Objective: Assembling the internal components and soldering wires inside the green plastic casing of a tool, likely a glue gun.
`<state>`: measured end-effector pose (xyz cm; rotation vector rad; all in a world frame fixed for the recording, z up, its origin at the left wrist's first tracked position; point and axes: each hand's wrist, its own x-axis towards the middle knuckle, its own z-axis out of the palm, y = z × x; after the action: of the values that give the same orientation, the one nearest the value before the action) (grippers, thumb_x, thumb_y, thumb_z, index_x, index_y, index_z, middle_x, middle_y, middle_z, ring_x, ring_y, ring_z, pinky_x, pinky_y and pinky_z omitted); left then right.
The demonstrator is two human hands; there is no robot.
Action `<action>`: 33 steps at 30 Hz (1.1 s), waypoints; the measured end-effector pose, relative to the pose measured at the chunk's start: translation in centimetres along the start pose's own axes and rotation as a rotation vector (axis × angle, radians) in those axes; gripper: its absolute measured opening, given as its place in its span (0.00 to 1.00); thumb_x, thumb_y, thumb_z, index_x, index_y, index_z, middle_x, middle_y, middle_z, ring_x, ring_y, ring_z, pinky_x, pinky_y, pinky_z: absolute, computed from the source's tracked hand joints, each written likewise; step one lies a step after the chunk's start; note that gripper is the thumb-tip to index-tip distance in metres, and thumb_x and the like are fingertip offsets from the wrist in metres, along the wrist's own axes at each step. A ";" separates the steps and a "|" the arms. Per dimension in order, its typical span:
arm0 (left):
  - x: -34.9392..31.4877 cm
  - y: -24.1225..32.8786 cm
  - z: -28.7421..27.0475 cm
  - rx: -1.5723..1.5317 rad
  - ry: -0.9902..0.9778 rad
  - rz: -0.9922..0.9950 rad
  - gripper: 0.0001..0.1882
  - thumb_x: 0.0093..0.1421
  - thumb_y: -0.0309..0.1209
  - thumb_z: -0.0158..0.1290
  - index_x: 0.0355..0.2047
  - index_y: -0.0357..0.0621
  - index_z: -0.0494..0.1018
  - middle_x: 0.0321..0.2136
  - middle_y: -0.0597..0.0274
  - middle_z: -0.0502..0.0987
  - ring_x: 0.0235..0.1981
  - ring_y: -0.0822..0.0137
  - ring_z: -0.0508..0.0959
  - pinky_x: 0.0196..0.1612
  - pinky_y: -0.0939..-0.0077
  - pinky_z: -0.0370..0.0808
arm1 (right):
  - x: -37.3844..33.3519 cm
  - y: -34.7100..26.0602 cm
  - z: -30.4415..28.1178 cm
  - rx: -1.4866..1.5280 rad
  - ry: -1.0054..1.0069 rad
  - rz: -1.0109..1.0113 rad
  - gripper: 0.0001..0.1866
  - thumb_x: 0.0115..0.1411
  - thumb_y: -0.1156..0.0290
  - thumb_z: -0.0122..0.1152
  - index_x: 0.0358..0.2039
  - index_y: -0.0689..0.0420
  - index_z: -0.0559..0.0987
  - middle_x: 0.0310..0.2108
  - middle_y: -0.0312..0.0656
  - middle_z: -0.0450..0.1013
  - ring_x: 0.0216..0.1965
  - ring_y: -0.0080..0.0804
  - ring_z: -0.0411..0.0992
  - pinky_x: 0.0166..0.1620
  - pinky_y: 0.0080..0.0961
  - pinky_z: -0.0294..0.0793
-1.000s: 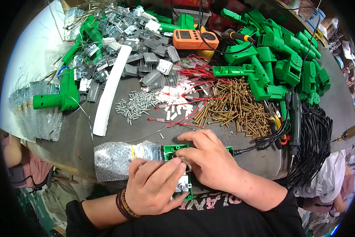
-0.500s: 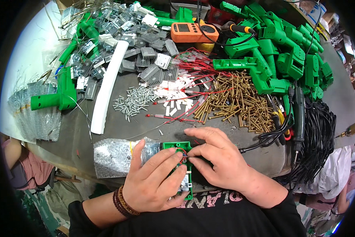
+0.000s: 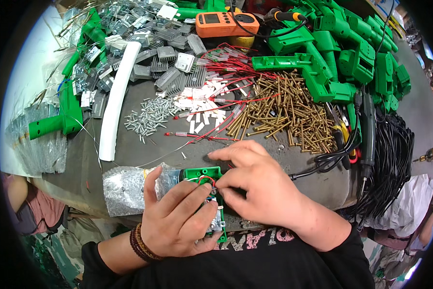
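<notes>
Close to my body on the bench lies an open green plastic housing (image 3: 216,170) with red and pale wires (image 3: 207,177) and a metal part (image 3: 219,219) inside. My left hand (image 3: 175,216) lies over it, thumb raised, fingers wrapped across its left side and fingertips among the wires. At the right edge my right hand (image 3: 259,188) pinches, thumb and index fingertip together at the wire ends; whatever is between them is too small to make out. A bubble-wrapped piece (image 3: 125,191) joins the housing's left side, its dark end touching the green shell.
Behind lie a white curved strip (image 3: 119,103), silver screws (image 3: 149,118), white sleeves (image 3: 202,103), red wires (image 3: 226,67) and brass screws (image 3: 293,113). Finned heat sinks (image 3: 170,72), an orange multimeter (image 3: 221,25) and green housings (image 3: 361,62) stand farther back. An electric screwdriver (image 3: 367,135) and black cables (image 3: 389,164) are at right.
The whole view has shifted, so the bench things sit a little farther left. A red wire loop now shows above my left fingertips. My right fingers have drawn together at the housing's edge.
</notes>
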<state>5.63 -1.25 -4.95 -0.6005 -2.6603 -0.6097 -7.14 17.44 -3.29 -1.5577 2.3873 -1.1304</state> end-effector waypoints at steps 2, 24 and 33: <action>-0.1 -0.1 0.1 0.004 0.022 0.003 0.25 0.49 0.50 0.63 0.42 0.49 0.74 0.47 0.57 0.78 0.45 0.59 0.79 0.63 0.27 0.49 | -0.2 0.6 0.2 0.105 0.037 0.138 0.03 0.50 0.76 0.65 0.26 0.61 0.81 0.48 0.51 0.75 0.51 0.51 0.70 0.55 0.43 0.71; -0.1 -0.3 -0.7 0.005 0.022 0.047 0.31 0.48 0.49 0.63 0.47 0.44 0.72 0.49 0.54 0.77 0.47 0.57 0.76 0.59 0.26 0.52 | 0.3 -0.1 -2.8 -0.097 -0.029 -0.029 0.11 0.53 0.70 0.71 0.37 0.56 0.83 0.56 0.48 0.72 0.57 0.50 0.69 0.59 0.43 0.69; -0.1 -0.4 0.3 0.024 0.047 0.052 0.33 0.43 0.50 0.66 0.45 0.43 0.72 0.48 0.55 0.78 0.47 0.54 0.75 0.61 0.25 0.51 | 11.2 17.5 -21.2 -1.054 0.251 0.337 0.11 0.59 0.66 0.62 0.40 0.56 0.83 0.44 0.45 0.78 0.51 0.45 0.73 0.57 0.38 0.72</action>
<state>5.48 -1.44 -5.34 -0.6387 -2.5964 -0.5695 -35.07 23.39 4.96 -1.0545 3.5018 0.0889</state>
